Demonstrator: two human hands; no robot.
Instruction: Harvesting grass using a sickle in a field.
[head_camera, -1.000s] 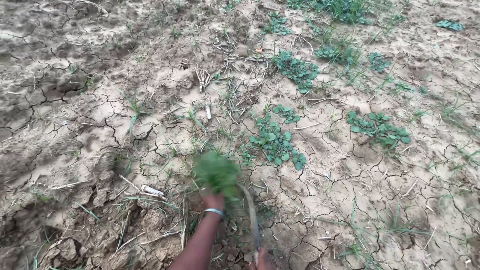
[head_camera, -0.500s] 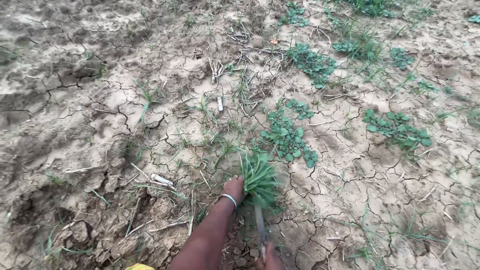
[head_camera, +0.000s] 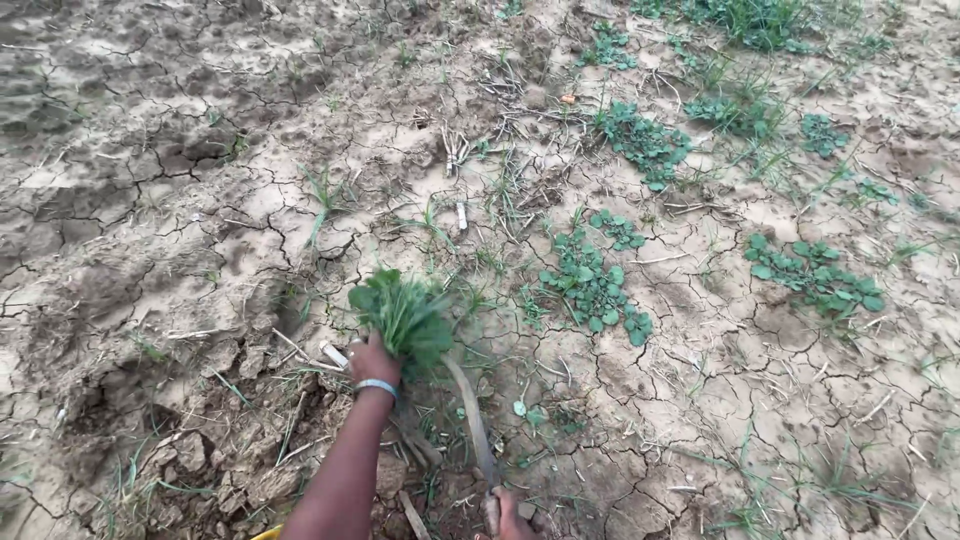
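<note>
Green weed bunch (head_camera: 403, 312) gripped by left hand (head_camera: 373, 362); right hand (head_camera: 508, 515) holds sickle (head_camera: 472, 420).

The left hand (head_camera: 373, 362) sits low in the middle of the cracked ground (head_camera: 180, 260), closed around a bunch of plants (head_camera: 405, 315) that rises just above it. To its right, the right hand (head_camera: 508, 515) at the bottom edge grips a sickle (head_camera: 470, 420), whose blade reaches up under the bunch. A leafy weed patch (head_camera: 592, 290) lies farther right, with 1 more (head_camera: 812, 275) beyond it.

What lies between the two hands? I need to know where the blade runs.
In the head view, the curved sickle blade spans from the right hand up toward the weed bunch gripped by the left hand, over cracked soil.
</note>
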